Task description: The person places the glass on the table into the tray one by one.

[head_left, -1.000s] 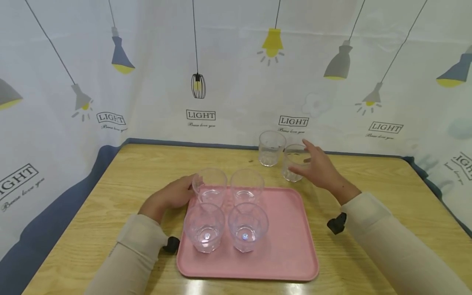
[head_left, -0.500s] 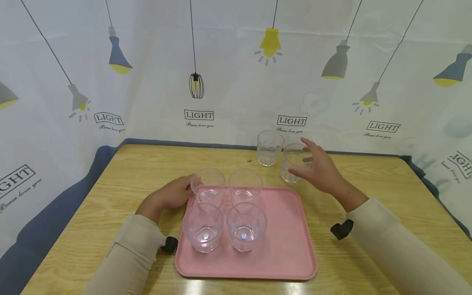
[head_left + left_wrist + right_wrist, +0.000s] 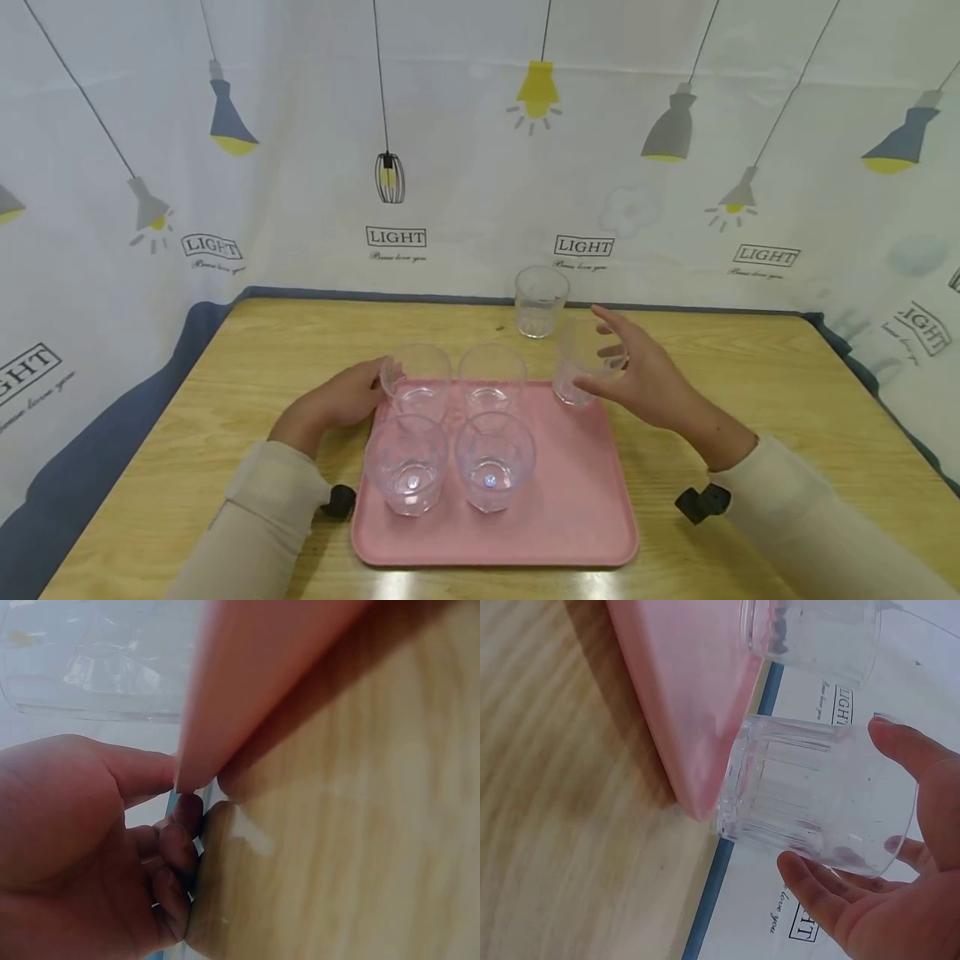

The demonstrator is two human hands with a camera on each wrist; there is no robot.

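Note:
My right hand (image 3: 648,371) grips a clear tumbler (image 3: 573,379) round its side, over the far right corner of the pink tray (image 3: 577,500). In the right wrist view, thumb and fingers lie on opposite sides of this upright tumbler (image 3: 810,787), whose base overlaps the tray's corner (image 3: 694,799). My left hand (image 3: 348,392) holds the tray's far left corner; the left wrist view shows its thumb (image 3: 146,771) at the rim (image 3: 202,750) and the other fingers curled low beside it. Two pairs of clear tumblers stand on the tray's left half, including a near one (image 3: 495,471).
One more clear tumbler (image 3: 540,312) stands at the back of the wooden table (image 3: 300,333), close to the white curtain (image 3: 465,150) printed with lamps. The tray's right half carries no tumblers toward its near side.
My right hand has taken hold of the tumbler at the back right and brought it nearer, over the tray's corner. My left hand stays at the tray. The head view has shifted slightly.

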